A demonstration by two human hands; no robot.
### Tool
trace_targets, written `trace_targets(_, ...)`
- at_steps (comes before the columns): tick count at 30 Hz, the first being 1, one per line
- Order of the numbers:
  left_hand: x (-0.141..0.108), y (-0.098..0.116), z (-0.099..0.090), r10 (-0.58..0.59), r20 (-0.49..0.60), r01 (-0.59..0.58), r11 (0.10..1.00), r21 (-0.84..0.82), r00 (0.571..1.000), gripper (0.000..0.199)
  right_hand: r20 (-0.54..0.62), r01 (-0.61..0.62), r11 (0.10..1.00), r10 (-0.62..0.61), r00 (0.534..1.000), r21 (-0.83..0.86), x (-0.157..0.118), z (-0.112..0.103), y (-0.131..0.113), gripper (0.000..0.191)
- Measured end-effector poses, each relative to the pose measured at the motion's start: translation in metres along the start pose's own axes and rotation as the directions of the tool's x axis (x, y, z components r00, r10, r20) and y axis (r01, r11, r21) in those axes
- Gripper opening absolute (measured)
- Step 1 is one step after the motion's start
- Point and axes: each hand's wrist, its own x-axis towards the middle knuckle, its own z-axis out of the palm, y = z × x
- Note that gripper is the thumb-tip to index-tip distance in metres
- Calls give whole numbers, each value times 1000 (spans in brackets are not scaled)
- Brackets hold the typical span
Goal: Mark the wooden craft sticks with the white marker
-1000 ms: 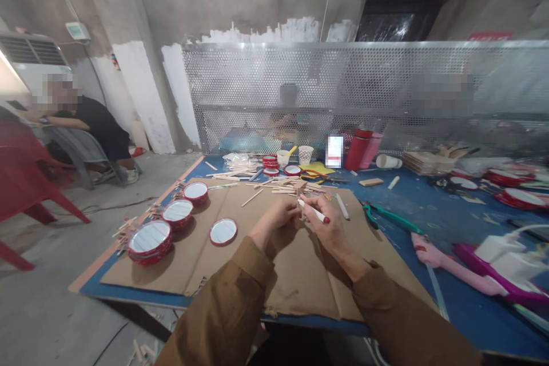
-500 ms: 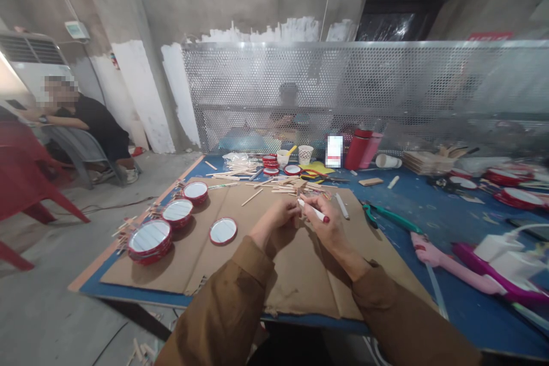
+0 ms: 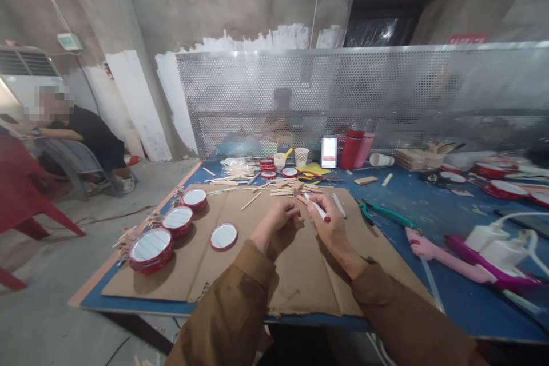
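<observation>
My right hand (image 3: 328, 220) is closed on a white marker (image 3: 316, 207) with a red end, above the cardboard sheet (image 3: 295, 291). A small wooden piece shows at its fingertips. Just left of it, my left hand (image 3: 281, 223) is held with curled fingers; what they hold, if anything, is hidden. A round red-rimmed disc (image 3: 223, 236) lies flat on the cardboard, left of my left hand. Three stacks of such discs, the nearest one (image 3: 150, 249) the largest, stand along the left side with wooden sticks beside them.
Loose wooden sticks (image 3: 240, 174), paper cups (image 3: 301, 156), a phone (image 3: 329, 152) and a red bottle (image 3: 352, 150) are at the back. Green-handled pliers (image 3: 390, 214) and a purple power strip (image 3: 467, 249) lie right. A person (image 3: 86, 134) sits at far left.
My hands have moved slightly apart, and the marker has come away from my left fingers, staying in my right hand. The whole view has shifted a little.
</observation>
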Motion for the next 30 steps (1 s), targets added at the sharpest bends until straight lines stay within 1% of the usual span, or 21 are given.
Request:
trace_targets(2, 2, -2, -2, 4, 0, -4, 1000, -11, 1000, 34, 17, -6, 1000, 5, 1000, 29, -4, 1, -1, 30)
trace_targets(4, 5, -4, -3, -6, 8, 6, 999, -39, 1000, 32, 56, -10, 999, 7, 998, 47, -9, 2, -1, 29)
trace_targets(7, 9, -9, -2, -17, 25, 19, 996, -89, 1000, 32, 94, -9, 999, 4, 996, 50, -13, 3, -1, 27)
trace_targets(11, 13, -17, 3, 25, 2, -24, 981, -195, 1000, 32, 88, 6, 999, -10, 996, 53, -13, 7, 2, 27)
trace_targets(14, 14, -22, 4, 41, 14, -36, 966, -255, 999, 29, 82, 33, 999, -36, 996, 39, -12, 10, 6, 28)
trace_targets(20, 18, -26, -2, 43, 17, -39, 982, -187, 999, 32, 87, 72, 997, -75, 993, 38, -11, 11, 15, 24)
trace_targets(24, 18, -26, -5, 85, 37, -76, 979, -190, 996, 38, 119, 48, 996, -57, 991, 77, -11, 11, 16, 23)
trace_targets(30, 17, -21, -2, 80, 46, -69, 977, -201, 996, 41, 119, 8, 996, -19, 993, 86, -12, 9, 12, 26)
